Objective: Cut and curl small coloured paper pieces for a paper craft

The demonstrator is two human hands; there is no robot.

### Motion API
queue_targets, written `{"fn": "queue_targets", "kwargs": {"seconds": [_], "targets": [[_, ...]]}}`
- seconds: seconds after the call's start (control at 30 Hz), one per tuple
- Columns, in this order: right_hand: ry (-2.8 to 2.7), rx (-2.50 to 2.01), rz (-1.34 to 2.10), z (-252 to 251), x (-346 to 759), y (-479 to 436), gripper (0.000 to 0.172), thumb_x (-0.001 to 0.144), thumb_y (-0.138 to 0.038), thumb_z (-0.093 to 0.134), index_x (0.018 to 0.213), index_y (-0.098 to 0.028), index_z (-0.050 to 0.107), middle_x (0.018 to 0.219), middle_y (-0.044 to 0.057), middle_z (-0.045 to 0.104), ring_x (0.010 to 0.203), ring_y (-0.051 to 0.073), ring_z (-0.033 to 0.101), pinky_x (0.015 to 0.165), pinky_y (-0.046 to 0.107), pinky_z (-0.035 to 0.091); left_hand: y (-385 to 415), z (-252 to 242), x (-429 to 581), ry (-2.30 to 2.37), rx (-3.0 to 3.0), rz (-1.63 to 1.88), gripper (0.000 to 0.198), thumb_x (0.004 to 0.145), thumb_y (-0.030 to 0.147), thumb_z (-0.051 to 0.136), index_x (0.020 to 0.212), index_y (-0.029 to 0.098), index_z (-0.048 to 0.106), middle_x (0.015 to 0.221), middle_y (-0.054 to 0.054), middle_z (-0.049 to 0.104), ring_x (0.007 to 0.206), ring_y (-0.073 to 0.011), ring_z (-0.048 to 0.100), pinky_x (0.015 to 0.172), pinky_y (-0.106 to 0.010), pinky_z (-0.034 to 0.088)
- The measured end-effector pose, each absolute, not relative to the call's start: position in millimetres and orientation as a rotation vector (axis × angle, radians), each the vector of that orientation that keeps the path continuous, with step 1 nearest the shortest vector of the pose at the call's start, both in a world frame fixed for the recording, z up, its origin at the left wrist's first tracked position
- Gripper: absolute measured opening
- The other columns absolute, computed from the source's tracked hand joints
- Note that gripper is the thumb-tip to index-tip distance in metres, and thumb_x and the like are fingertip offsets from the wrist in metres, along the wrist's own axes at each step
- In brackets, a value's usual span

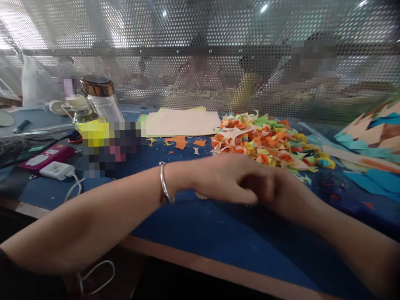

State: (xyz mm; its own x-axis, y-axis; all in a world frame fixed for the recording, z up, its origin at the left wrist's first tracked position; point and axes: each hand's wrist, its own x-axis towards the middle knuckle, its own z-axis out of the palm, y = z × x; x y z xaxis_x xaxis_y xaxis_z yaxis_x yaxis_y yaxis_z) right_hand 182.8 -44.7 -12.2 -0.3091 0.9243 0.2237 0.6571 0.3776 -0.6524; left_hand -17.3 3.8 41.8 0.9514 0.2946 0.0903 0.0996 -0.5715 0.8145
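Note:
My left hand (225, 177), with a silver bangle (166, 182) at the wrist, reaches across to the right over the blue tabletop (189, 229). Its thumb is stretched out below the curved fingers, whose tips are lost against my other hand. My right hand (283, 191) comes in from the lower right and meets the left; blur and overlap hide its fingers. Whatever lies between the hands, if anything, cannot be made out. Just behind them is a heap of folded paper pieces (261, 139) in orange, yellow, green and white.
Flat paper sheets (182, 121) lie behind, with orange scraps (180, 142) before them. At left stand a bottle with a dark lid (103, 103), a magenta box (49, 156) and a white charger (58, 170). Blue paper (381, 183) lies right. Perforated metal screen (182, 28) borders the back.

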Motion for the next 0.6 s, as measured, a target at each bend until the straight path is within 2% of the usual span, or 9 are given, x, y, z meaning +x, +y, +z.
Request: {"fn": "queue_targets", "kwargs": {"seconds": [0.07, 0.17, 0.3, 0.47, 0.6], "targets": [[-2.12, -1.351, 0.52, -11, 184, -44, 0.022, 0.089, -0.038, 0.061, 0.081, -0.022, 0.074, 0.079, 0.005, 0.074, 0.07, 0.022, 0.067, 0.065, 0.033, 0.052, 27, 44, -33, 0.445, 2.367, 0.201, 0.018, 0.07, 0.007, 0.069, 0.084, 0.017, 0.072, 0.084, 0.0, 0.072, 0.077, -0.0136, 0.064, 0.071, -0.024, 0.048], [-2.2, -1.374, 0.457, -6, 184, -43, 0.029, 0.095, -0.043, 0.056, 0.088, -0.022, 0.075, 0.083, 0.006, 0.075, 0.069, 0.02, 0.066, 0.061, 0.031, 0.049, 48, 42, -53, 0.666, 2.49, 0.028, 0.019, 0.072, 0.018, 0.073, 0.09, 0.018, 0.072, 0.093, -0.002, 0.073, 0.085, -0.0158, 0.065, 0.076, -0.025, 0.047], [-2.258, -1.404, 0.468, -4, 185, -41, 0.032, 0.095, -0.045, 0.056, 0.085, -0.021, 0.074, 0.075, 0.005, 0.073, 0.059, 0.017, 0.061, 0.056, 0.03, 0.044, 50, 39, -61, 0.69, 2.569, -0.164, 0.031, 0.072, 0.031, 0.079, 0.099, 0.018, 0.073, 0.1, -0.005, 0.073, 0.091, -0.0191, 0.065, 0.076, -0.027, 0.045], [-2.315, -1.462, 0.493, -5, 187, -41, 0.033, 0.096, -0.046, 0.054, 0.086, -0.021, 0.074, 0.072, 0.004, 0.071, 0.057, 0.017, 0.061, 0.056, 0.03, 0.044, 51, 40, -58, 0.647, 2.517, -0.261, 0.017, 0.078, 0.033, 0.074, 0.086, 0.018, 0.07, 0.087, -0.003, 0.072, 0.08, -0.0178, 0.063, 0.07, -0.029, 0.042], [-2.347, -1.547, 0.561, -2, 190, -42, 0.037, 0.096, -0.053, 0.054, 0.087, -0.022, 0.073, 0.071, 0.004, 0.071, 0.057, 0.018, 0.061, 0.056, 0.031, 0.044, 57, 39, -61, 0.647, 2.377, -0.164, 0.01, 0.079, 0.024, 0.073, 0.081, 0.017, 0.067, 0.075, 0.0, 0.069, 0.07, -0.0138, 0.061, 0.069, -0.027, 0.042]]}}
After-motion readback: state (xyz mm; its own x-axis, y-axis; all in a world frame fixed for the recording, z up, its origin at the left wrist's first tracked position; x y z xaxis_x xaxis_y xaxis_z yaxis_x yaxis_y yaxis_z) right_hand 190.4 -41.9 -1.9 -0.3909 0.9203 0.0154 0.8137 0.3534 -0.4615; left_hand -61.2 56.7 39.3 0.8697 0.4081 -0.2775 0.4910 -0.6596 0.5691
